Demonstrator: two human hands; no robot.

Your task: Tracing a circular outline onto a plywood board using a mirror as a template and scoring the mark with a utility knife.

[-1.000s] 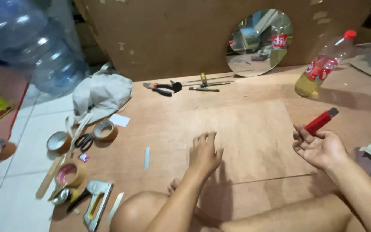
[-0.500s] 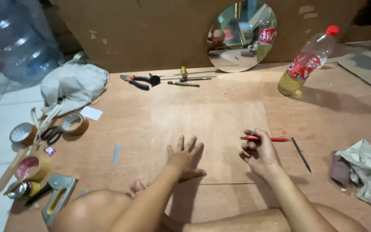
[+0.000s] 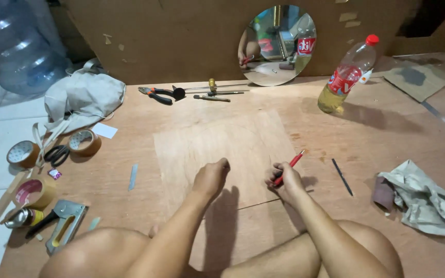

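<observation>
Far out to the left of both hands, on the tiled floor, stands a big blue water jug (image 3: 14, 49), with a grey cloth bag (image 3: 81, 98) slumped just beside it on the board's edge. Nearer the person on that side lie three rolls of brown tape (image 3: 84, 142), black scissors (image 3: 56, 153) between two of them, and a metal staple gun (image 3: 65, 224) close to the left knee. A small metal strip (image 3: 133, 176) lies on the plywood floor (image 3: 377, 139), well left of the left hand.

The left hand (image 3: 210, 178) rests on a thin square wood sheet (image 3: 217, 141), fingers curled into a loose fist, knuckles down; it grasps nothing that can be seen. Beyond it, well up the board, lie red-handled pliers (image 3: 155, 94) and a few slim metal tools (image 3: 217, 93).

Just to the right of the left hand, the right hand (image 3: 286, 180) is closed around a red pen (image 3: 289, 166), thumb and fingers pinching its lower part. The pen tilts up and away to the right, its tip above the sheet's right edge. Straight beyond this hand, a round mirror (image 3: 279, 44) leans on the brown wall.

Right of the pen hand lies a thin dark rod (image 3: 342, 176), near but apart. Farther up stands a plastic bottle (image 3: 347, 77) with a red cap, holding yellowish liquid. At the far right lies a crumpled grey rag (image 3: 426, 198).
</observation>
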